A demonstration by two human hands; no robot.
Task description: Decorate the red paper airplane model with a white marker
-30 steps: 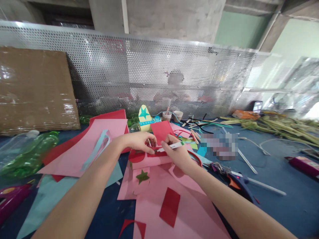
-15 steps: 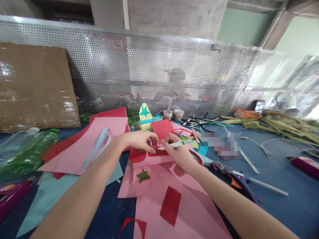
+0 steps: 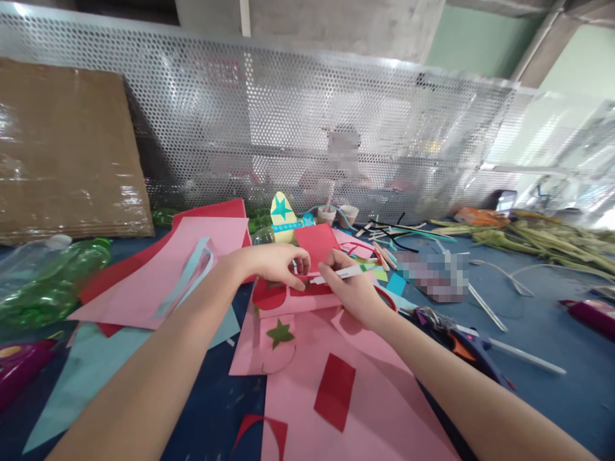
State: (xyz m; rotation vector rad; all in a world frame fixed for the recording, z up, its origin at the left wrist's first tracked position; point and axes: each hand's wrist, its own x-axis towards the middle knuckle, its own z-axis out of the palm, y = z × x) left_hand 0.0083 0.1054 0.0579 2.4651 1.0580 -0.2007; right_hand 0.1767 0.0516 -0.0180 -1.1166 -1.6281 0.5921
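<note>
In my right hand (image 3: 353, 285) is a slim white pen (image 3: 346, 273) with a green band, its tip slanting left toward a red paper piece (image 3: 317, 289). My left hand (image 3: 283, 264) has curled fingers and its thumb at the edge of that red paper; its exact grip is partly hidden. The red piece lies along a pink paper form (image 3: 298, 304), with a rounded red part (image 3: 270, 296) at its left end. Nearer me, a green star (image 3: 280, 333) and a red paper rectangle (image 3: 335, 392) rest on a large pink sheet (image 3: 293, 397).
Pink paper (image 3: 206, 237) and a green bottle (image 3: 57, 282) lie left. A yellow paper shape with a blue star (image 3: 282, 208) stands behind my hands. Right are a glue gun (image 3: 473, 349), white sticks (image 3: 523, 355) and dried stalks (image 3: 542, 240). A perforated panel (image 3: 288, 115) closes the back.
The view has tilted and shifted slightly. Both hands stay at the red paper; the right hand still holds the pen, its tip now close to the left fingertips.
</note>
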